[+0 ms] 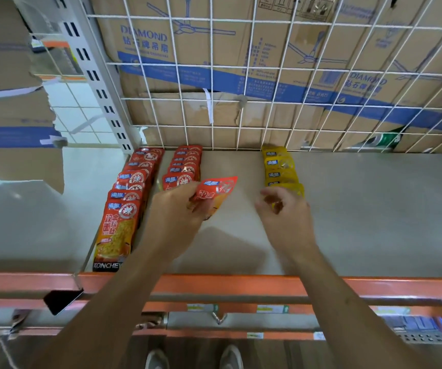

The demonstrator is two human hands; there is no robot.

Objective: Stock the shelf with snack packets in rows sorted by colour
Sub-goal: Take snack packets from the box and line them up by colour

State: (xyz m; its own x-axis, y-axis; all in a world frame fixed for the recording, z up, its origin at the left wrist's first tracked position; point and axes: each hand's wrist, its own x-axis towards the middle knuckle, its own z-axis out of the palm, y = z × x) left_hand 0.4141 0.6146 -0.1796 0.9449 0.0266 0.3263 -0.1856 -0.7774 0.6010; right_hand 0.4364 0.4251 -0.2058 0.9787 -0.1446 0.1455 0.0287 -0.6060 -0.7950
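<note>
Shelf (347,209): backed by wire grid (241,102).
Long red row (126,198): runs forward from the grid's left end, packets overlapped.
Short red row (185,166): beside it, also starting at the grid.
Yellow row (279,166): further right along the grid, kept apart by colour.
Left hand (177,211): pinches red packet (214,191), which juts beyond the fingertips at the short row's front; likely next in.
Right hand (283,211): pinches front yellow packet (291,190), apparently seating it.

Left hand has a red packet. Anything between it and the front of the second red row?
Nothing visible. The left hand holds the red packet just right of the second red row, near its front, over bare shelf. The right hand is off to the side, at the yellow row.
</note>
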